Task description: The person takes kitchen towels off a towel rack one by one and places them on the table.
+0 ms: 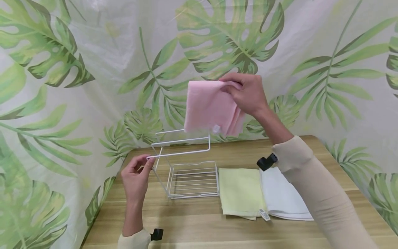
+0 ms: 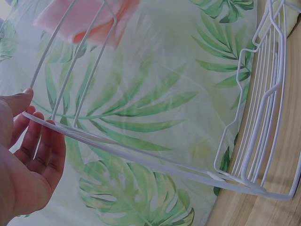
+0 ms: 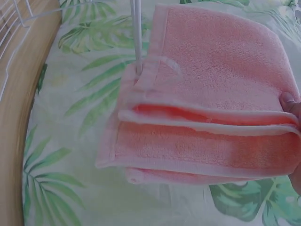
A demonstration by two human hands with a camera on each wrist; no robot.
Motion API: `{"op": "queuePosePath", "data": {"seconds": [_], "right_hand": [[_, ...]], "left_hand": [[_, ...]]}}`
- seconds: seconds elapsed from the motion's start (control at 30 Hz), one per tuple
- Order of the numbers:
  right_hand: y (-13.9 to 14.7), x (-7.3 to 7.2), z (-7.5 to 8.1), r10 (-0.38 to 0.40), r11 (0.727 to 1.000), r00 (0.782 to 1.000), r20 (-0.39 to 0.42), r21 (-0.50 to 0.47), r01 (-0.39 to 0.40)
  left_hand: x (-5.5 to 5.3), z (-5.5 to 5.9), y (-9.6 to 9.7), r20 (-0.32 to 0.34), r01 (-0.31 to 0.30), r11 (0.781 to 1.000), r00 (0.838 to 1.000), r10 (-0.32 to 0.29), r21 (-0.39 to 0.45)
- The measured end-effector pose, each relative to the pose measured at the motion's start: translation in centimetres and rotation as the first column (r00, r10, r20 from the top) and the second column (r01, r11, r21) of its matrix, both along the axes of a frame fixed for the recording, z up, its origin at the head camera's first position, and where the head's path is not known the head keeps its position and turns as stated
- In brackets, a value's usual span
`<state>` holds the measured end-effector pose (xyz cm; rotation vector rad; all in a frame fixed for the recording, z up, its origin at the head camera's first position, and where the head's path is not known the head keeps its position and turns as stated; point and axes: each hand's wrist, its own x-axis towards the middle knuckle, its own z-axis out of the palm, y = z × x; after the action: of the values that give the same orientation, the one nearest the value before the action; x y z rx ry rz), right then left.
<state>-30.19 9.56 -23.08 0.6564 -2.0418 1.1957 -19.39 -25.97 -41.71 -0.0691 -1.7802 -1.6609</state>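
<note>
A folded pink towel [image 1: 206, 103] hangs in the air from my right hand [image 1: 248, 93], which pinches its upper right edge between thumb and fingers. In the right wrist view the towel's [image 3: 221, 61] folded layers droop open at the lower edge. Just below it are the upper rails of a white wire rack [image 1: 183, 152], which stands on the table. My left hand [image 1: 136, 176] pinches the rack's upper left corner. In the left wrist view, the thumb and fingers of this hand [image 2: 33, 160] close on the rack's frame [image 2: 141, 160].
A folded yellow towel [image 1: 240, 192] lies right of the rack's wire base. Beside it is a folded white towel [image 1: 284, 193], partly behind the right sleeve. The wooden table [image 1: 192, 224] ends at the back against a leaf-print curtain [image 1: 102, 69].
</note>
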Motion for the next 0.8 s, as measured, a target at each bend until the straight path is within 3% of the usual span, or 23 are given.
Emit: {"op": "queuePosePath", "data": {"seconds": [0.3,0.8], "right_hand": [[3.8,0.3,-1.6,-0.072,0.997,0.997,0.029,0.015,0.072],[8.4,2.1,-4.1,-0.139,0.99,0.988,0.07,-0.023,0.141]], "left_hand": [[-0.2,-0.1,0.0,-0.006,-0.004,1.0,1.0,0.004,-0.001],[-0.1,-0.1,0.2,0.0,-0.02,1.0,1.0,0.02,-0.006]]}}
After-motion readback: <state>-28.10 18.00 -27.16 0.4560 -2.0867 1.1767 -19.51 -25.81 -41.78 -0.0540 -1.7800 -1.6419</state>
